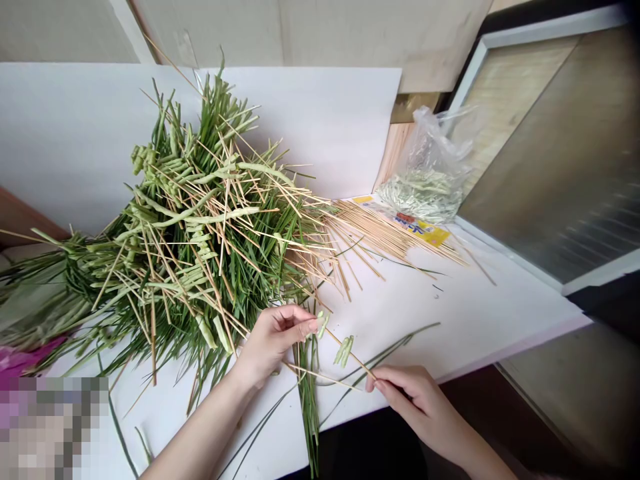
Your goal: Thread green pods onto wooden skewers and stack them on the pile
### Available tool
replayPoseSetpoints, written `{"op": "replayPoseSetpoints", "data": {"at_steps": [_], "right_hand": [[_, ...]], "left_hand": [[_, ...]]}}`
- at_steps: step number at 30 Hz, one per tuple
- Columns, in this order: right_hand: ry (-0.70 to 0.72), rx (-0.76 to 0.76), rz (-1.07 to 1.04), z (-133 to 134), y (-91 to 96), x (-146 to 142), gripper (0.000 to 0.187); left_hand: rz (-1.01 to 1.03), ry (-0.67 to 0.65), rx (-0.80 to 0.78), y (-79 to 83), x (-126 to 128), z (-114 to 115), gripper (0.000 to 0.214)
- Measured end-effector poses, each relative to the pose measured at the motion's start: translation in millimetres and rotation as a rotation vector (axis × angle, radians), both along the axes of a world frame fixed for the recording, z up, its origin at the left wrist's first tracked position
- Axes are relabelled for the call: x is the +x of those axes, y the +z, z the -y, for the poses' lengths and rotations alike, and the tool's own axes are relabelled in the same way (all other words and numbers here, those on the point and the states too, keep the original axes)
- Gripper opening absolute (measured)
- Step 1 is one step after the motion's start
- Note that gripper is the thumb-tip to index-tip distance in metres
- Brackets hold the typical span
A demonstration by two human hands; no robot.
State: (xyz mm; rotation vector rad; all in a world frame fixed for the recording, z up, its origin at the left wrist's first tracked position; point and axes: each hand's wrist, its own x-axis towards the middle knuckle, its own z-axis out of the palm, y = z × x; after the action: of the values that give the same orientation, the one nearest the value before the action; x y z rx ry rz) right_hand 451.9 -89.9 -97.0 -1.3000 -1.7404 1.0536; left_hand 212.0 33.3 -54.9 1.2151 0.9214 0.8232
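Observation:
Near the front edge of the table, my right hand [407,393] is closed around the lower end of a thin wooden skewer [357,362]. A short bundle of green bean pieces [343,351] is threaded partway along it. My left hand [277,337] pinches another green bean piece [323,325] at the skewer's upper end. A second skewer [320,378] runs below, between the two hands; whether either hand holds it I cannot tell. Under my left hand hangs a bunch of long green chives [309,407] reaching past the table edge.
A big heap of chives, long beans and skewers [200,220] fills the table's left and centre. Behind my hands lie loose skewers [385,230] on a printed wrapper [435,235]. A clear plastic bag [425,187] with cut green pieces stands against a framed panel [560,160] at right.

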Motion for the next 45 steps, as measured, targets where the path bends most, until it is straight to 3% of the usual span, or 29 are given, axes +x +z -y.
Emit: {"op": "replayPoseSetpoints", "data": {"at_steps": [21, 27, 29, 34, 38, 45], "right_hand": [[0.02, -0.009, 0.034, 3, -4.7, 4, 0.037], [-0.023, -0.01, -0.027, 2, -9.0, 6, 0.035], [-0.031, -0.042, -0.071, 2, -11.1, 7, 0.037], [-0.029, -0.077, -0.104, 4, -15.8, 10, 0.038], [-0.03, -0.094, -0.103, 5, -16.8, 10, 0.039], [-0.033, -0.102, -0.088, 4, -14.7, 9, 0.041]], "left_hand": [[-0.037, -0.064, 0.011, -0.9, 3, 7, 0.029], [-0.365, -0.2, 0.255, 21.1, -20, -2, 0.035], [-0.505, -0.194, 0.321, 31.9, -34, -6, 0.043], [-0.783, -0.173, 0.429, 50.5, -63, -14, 0.037], [-0.92, -0.279, 0.435, 55.5, -69, -12, 0.035], [-1.077, -0.32, 0.43, 52.4, -73, -8, 0.03]]}}
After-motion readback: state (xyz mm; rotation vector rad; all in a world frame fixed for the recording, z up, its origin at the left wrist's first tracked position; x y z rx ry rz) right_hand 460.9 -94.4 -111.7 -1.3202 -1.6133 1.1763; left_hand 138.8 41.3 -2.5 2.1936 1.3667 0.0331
